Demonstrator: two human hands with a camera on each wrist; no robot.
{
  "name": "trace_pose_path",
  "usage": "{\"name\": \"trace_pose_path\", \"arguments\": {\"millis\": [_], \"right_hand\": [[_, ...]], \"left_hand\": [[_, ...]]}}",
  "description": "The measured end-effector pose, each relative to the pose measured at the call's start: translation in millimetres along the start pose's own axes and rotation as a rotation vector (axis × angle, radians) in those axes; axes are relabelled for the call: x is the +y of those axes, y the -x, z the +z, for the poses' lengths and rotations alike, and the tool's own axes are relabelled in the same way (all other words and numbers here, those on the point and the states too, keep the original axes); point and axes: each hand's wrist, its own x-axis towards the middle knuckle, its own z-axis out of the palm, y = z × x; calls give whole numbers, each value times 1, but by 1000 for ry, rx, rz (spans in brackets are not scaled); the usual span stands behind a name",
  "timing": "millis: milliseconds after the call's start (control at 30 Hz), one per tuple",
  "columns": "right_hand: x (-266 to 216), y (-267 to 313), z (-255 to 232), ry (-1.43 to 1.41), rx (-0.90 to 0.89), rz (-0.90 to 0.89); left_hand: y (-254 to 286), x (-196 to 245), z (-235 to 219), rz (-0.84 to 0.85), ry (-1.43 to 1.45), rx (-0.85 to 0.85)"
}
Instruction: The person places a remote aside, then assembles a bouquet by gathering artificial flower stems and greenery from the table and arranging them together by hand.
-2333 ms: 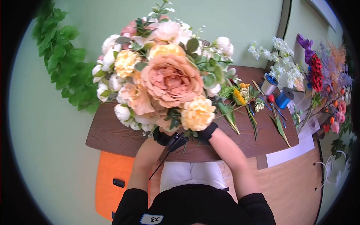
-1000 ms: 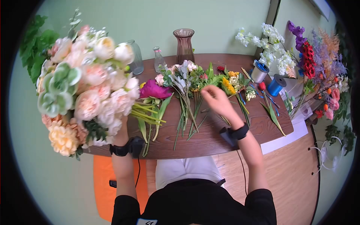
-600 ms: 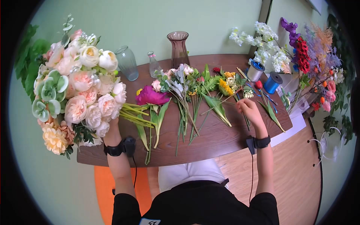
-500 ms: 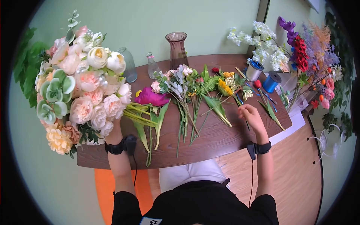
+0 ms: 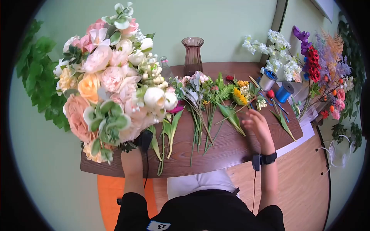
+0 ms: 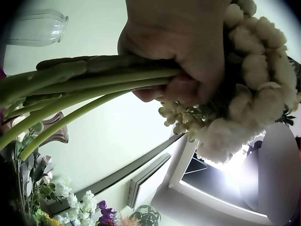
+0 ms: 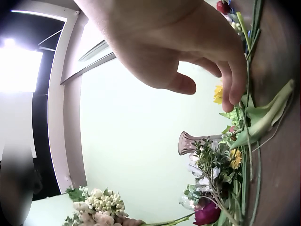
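My left hand (image 6: 174,42) grips the thick green stems (image 6: 94,84) of a large bouquet (image 5: 115,81), right under its flower heads. Pale pink, peach and white blooms, succulent-like leaves and white berries make up the bouquet, which is held up over the table's left end. In the head view its flowers hide most of that hand. My right hand (image 5: 257,125) is bare of any object, fingers loosely bent and thumb apart, above the table's right side. Nearest to it are a yellow flower (image 5: 239,96) and a green leafy stem (image 5: 231,117).
Cut stems (image 5: 200,127) and small flowers lie across the brown table (image 5: 185,158). A purple glass vase (image 5: 192,56) and a clear bottle (image 5: 165,68) stand at the back. Silver (image 5: 268,81) and blue (image 5: 285,92) ribbon spools and a red tulip (image 5: 271,94) are at right.
The bouquet went from front centre, with both hands at it, to the left in the left hand, and has since turned and shifted slightly right. The right hand moved right; its fingers have loosened.
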Motion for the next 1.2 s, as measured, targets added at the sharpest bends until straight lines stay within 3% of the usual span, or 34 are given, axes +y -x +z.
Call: {"name": "trace_pose_path", "arguments": {"millis": [100,133,200,400,467,533,633,667,733,867,900,967,1067,1133,1167,1200], "right_hand": [[11,-39,-1,-371,76,12],[11,-49,-2,-370,70,13],[14,-69,-1,-503,119,171],[20,-93,2,-511,174,175],[18,-91,5,-476,246,-87],[1,-81,21,-479,294,-122],[-19,-65,45,-242,374,-456],[-25,-60,55,-245,369,-458],[-38,-50,77,-129,332,-688],[-60,-22,137,211,257,-787],[-49,-32,144,381,254,-980],[-42,-44,166,637,268,-1419],[-52,-14,202,393,-112,-908],[-68,4,218,483,-38,-1225],[-71,3,221,554,-12,-1404],[-66,1,226,584,37,-1412]], "left_hand": [[-3,1,0,-19,-7,8],[-9,1,1,-23,-12,13],[-7,4,0,-25,-26,18],[-8,11,4,-37,-45,34],[-8,8,2,-43,-53,44],[-11,9,3,-46,-62,51],[-15,10,3,-42,-78,57],[-19,9,3,-42,-84,60],[-25,11,4,-38,-99,67],[-23,21,5,-17,-151,73],[-26,23,4,-12,-169,74],[-93,11,3,-3,-213,74],[-157,9,25,10,-271,74],[-177,8,33,17,-293,71],[-158,13,26,19,-301,69],[-120,22,17,21,-307,66]]}}
